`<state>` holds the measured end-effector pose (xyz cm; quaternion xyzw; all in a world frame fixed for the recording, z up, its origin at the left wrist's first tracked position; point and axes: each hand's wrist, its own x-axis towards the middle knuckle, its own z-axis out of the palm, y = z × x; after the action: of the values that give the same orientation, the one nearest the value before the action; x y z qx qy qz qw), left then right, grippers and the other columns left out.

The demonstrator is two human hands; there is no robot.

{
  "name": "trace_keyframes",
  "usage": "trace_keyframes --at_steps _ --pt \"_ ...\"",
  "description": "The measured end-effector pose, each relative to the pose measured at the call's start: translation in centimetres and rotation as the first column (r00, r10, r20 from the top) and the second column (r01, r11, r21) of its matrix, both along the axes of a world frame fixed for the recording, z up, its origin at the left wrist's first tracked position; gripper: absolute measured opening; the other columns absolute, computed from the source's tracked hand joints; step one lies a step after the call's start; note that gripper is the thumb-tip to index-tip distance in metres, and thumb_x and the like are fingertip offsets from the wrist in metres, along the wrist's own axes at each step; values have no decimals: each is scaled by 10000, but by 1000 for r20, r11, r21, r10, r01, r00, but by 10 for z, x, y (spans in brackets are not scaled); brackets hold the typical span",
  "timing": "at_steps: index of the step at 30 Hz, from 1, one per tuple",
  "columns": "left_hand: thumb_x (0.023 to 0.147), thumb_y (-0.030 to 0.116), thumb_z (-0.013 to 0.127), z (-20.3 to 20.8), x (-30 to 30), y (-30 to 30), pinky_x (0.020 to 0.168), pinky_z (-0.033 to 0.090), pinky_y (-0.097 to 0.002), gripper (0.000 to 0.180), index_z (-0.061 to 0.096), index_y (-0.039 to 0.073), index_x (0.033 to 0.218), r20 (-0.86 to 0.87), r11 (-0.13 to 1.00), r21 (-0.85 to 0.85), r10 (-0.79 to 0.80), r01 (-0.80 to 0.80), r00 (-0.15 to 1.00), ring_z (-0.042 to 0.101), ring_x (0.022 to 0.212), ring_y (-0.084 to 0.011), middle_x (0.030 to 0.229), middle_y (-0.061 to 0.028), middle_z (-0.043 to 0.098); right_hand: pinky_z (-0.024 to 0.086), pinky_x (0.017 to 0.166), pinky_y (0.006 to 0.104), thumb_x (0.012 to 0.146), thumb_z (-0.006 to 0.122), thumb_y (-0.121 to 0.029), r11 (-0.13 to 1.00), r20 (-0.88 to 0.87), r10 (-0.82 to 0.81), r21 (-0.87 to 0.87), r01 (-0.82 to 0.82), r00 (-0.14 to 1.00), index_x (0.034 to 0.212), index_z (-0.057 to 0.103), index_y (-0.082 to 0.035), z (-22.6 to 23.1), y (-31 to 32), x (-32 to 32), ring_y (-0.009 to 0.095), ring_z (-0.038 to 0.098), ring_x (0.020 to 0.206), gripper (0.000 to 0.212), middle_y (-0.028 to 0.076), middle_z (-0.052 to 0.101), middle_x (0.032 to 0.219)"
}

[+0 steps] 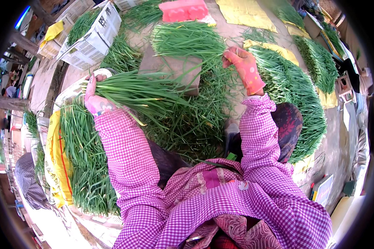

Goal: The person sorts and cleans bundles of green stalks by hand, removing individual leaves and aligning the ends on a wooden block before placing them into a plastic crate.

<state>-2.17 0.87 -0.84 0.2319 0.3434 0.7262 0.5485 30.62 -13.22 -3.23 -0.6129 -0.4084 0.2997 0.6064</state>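
My left hand, in a pale patterned glove, is closed around a bunch of green chives, whose long leaves fan out to the right. My right hand, in an orange dotted glove, is pinched at the right end of a chive pile. Thin chive leaves run up to its fingertips. That pile lies at the far side of a brownish board. Loose chive leaves cover the ground between my arms and legs.
A basket lined with a yellow sack holds chives at left. Neat chive rows lie at right on yellow sacking. Beyond stand a white crate and a pink-red block. My knee is beside the right-hand row.
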Motion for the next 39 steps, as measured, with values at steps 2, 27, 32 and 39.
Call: trace_keyframes --at_steps 2,27,32,39 --pt "791 67 610 -5 1 5 668 488 -331 167 603 13 949 6 998 48 -47 47 999 572 739 -193 771 -77 592 417 592 213 844 571 -155 999 -11 36 21 -36 999 723 591 -19 0 -1 -3 79 533 595 184 -9 571 644" --pt "835 118 592 -9 50 -42 794 480 -371 139 552 24 929 213 997 63 -59 46 975 547 825 -209 837 -87 569 428 831 306 904 498 -403 532 -294 823 94 -842 487 1334 377 -67 -54 6 -190 143 520 1019 559 41 530 1179" --pt "865 160 578 -11 73 -71 869 453 -423 103 536 100 938 228 914 13 -397 406 889 548 925 -238 864 -59 583 387 958 466 906 386 -528 744 -765 636 575 -339 98 1311 378 -98 -52 32 -161 241 477 1156 591 95 473 1289" --pt "787 -32 573 -45 99 -81 961 419 -400 271 531 38 1045 89 711 239 -694 661 715 549 1058 -264 996 -136 610 433 902 497 902 490 -396 840 -840 543 543 -17 -14 1154 510 -13 -37 30 -92 307 561 996 460 148 586 1077"
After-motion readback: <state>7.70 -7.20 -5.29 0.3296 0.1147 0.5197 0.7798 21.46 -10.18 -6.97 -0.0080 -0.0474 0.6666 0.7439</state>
